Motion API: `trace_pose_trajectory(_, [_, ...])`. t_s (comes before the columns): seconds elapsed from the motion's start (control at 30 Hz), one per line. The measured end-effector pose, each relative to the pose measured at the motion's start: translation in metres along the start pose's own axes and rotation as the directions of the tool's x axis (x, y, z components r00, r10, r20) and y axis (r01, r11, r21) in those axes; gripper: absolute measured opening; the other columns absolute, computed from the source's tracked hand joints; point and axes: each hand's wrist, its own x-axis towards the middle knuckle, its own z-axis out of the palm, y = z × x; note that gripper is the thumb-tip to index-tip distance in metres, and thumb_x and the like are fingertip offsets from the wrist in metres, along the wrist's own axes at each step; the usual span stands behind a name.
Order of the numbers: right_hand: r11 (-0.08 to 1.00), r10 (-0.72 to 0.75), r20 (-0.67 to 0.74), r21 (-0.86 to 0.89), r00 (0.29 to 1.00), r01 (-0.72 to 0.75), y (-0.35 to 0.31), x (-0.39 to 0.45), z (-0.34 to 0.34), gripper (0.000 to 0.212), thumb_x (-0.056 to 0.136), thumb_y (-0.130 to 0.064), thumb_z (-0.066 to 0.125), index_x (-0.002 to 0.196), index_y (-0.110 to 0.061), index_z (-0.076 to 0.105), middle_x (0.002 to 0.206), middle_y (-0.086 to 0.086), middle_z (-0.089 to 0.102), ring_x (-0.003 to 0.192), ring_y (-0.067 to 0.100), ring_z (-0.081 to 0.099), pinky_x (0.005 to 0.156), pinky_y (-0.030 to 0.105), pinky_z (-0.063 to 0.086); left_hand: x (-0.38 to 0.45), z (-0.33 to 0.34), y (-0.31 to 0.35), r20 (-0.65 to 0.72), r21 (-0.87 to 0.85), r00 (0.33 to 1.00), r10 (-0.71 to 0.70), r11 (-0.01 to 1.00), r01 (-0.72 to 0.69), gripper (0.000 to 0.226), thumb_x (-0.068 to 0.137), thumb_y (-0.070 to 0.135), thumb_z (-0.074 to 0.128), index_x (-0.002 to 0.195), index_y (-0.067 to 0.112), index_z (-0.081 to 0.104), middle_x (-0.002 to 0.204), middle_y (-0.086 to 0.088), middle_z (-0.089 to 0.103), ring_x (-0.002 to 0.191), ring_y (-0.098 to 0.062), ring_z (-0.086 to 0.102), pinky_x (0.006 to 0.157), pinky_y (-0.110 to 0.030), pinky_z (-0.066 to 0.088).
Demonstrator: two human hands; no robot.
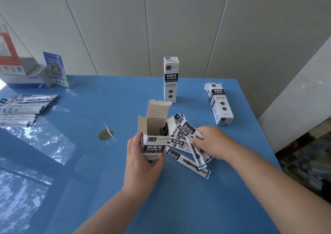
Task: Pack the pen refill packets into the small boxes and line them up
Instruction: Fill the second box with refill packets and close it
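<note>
My left hand (141, 156) grips an upright white-and-black small box (155, 135) whose top flaps stand open; a dark packet shows inside it. Just to its right, several white-and-black pen refill packets (188, 155) lie fanned on the blue table (179, 207). My right hand (211, 142) lies on that pile, its fingers curled round one or two packets. A closed box (171, 80) stands upright farther back. Another box (220, 104) lies flat at the right, its far flap open.
Silvery packets (23, 108) are stacked at the table's left edge. A blue QR-code card (56, 69) and an open white carton (26, 74) stand at the back left. A round brownish mark (105, 134) lies mid-table. The table's right edge drops off near the flat box.
</note>
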Motion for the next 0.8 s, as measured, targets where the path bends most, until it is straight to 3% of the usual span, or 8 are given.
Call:
trace_pose_trajectory(0.1, [1.0, 0.007, 0.022, -0.012, 1.0, -0.007, 0.002, 0.001, -0.001, 0.024, 0.094, -0.028, 0.053, 0.081, -0.008, 0.055, 0.072, 0.005, 0.06, 0.06, 0.018, 0.049, 0.053, 0.033, 0.036, 0.001, 0.001, -0.002, 0.014, -0.02, 1.0, -0.007, 1.0, 0.007, 0.068, 0.077, 0.03, 0.081, 0.135, 0.025, 0.047, 0.116, 0.022, 0.046, 0.111, -0.01, 0.057, 0.076, -0.009, 0.051])
trace_pose_trajectory(0.27, [1.0, -0.018, 0.045, -0.006, 0.999, 0.018, 0.002, -0.002, -0.002, 0.027, 0.098, -0.027, 0.052, 0.073, -0.016, 0.047, 0.07, -0.001, 0.054, 0.06, 0.014, 0.047, 0.053, 0.032, 0.034, 0.004, 0.002, 0.0, 0.02, 0.0, 1.0, -0.015, 1.0, 0.015, 0.067, 0.074, 0.042, 0.079, 0.133, 0.031, 0.048, 0.115, 0.027, 0.046, 0.113, -0.007, 0.057, 0.081, -0.02, 0.056])
trace_pose_trajectory(0.4, [1.0, -0.009, 0.049, 0.015, 0.999, 0.008, 0.0, -0.006, -0.002, 0.016, 0.099, -0.026, 0.053, 0.09, -0.013, 0.056, 0.084, 0.001, 0.062, 0.073, 0.015, 0.058, 0.062, 0.031, 0.042, 0.005, 0.002, 0.004, 0.024, 0.019, 1.0, -0.01, 1.0, 0.01, 0.062, 0.071, 0.048, 0.074, 0.127, 0.042, 0.048, 0.113, 0.031, 0.045, 0.11, -0.005, 0.058, 0.083, -0.033, 0.058])
trace_pose_trajectory(0.5, [1.0, -0.004, 0.044, 0.012, 0.999, 0.003, -0.002, -0.01, -0.002, 0.014, 0.1, -0.024, 0.054, 0.086, -0.02, 0.053, 0.084, -0.003, 0.059, 0.081, 0.021, 0.058, 0.058, 0.026, 0.038, 0.004, 0.002, 0.003, 0.03, 0.016, 0.999, -0.013, 1.0, 0.013, 0.064, 0.071, 0.05, 0.073, 0.129, 0.042, 0.046, 0.114, 0.031, 0.045, 0.112, -0.006, 0.058, 0.084, -0.032, 0.059])
trace_pose_trajectory(0.63, [0.996, 0.062, 0.02, 0.059, 0.998, -0.063, -0.005, -0.013, -0.003, 0.03, 0.1, -0.024, 0.05, 0.073, -0.015, 0.04, 0.071, 0.0, 0.049, 0.063, 0.021, 0.046, 0.052, 0.031, 0.03, 0.004, 0.002, 0.003, 0.027, 0.008, 0.999, -0.019, 1.0, 0.018, 0.063, 0.071, 0.052, 0.073, 0.127, 0.048, 0.045, 0.115, 0.031, 0.046, 0.111, -0.007, 0.059, 0.081, -0.024, 0.058])
trace_pose_trajectory(0.8, [0.914, 0.121, 0.013, 0.388, 0.993, -0.116, -0.013, -0.028, -0.02, 0.032, 0.098, -0.029, 0.058, 0.07, -0.014, 0.051, 0.06, 0.005, 0.052, 0.058, 0.016, 0.044, 0.057, 0.029, 0.033, 0.005, 0.002, 0.0, 0.031, -0.033, 1.0, -0.005, 0.999, 0.006, 0.063, 0.072, 0.047, 0.075, 0.127, 0.048, 0.046, 0.117, 0.03, 0.047, 0.112, -0.004, 0.058, 0.075, -0.011, 0.054])
